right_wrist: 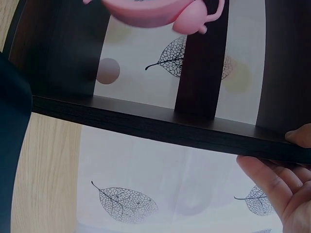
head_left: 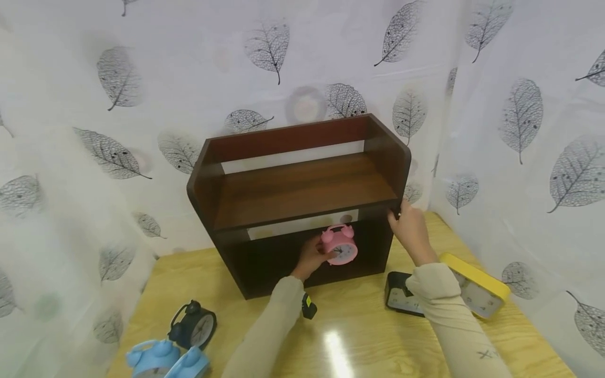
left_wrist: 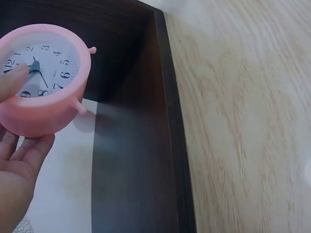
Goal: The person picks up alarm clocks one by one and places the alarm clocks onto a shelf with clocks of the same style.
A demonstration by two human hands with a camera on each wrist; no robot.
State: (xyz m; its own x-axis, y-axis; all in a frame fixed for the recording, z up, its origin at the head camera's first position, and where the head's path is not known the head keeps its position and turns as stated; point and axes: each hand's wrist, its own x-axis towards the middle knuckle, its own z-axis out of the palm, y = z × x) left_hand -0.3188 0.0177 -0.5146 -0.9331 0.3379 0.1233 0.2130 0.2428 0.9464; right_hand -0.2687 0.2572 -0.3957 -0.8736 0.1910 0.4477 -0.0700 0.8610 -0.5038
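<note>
My left hand (head_left: 309,259) holds a pink twin-bell alarm clock (head_left: 341,245) inside the lower compartment of a dark brown two-tier shelf (head_left: 302,184). In the left wrist view the thumb lies over the face of the clock (left_wrist: 46,109) and the fingers support its body from the other side. My right hand (head_left: 413,231) grips the right side panel of the shelf near the middle board. Seen from the right wrist, the thumb is on the inner side of the panel (right_wrist: 136,121) and the fingers are on the outer side.
A black rectangular clock (head_left: 402,294) and a yellow one (head_left: 477,286) stand at the right, partly behind my right sleeve. At the front left are a black twin-bell clock (head_left: 194,325) and two light blue clocks (head_left: 156,357). A small black object (head_left: 309,307) lies beside my left sleeve.
</note>
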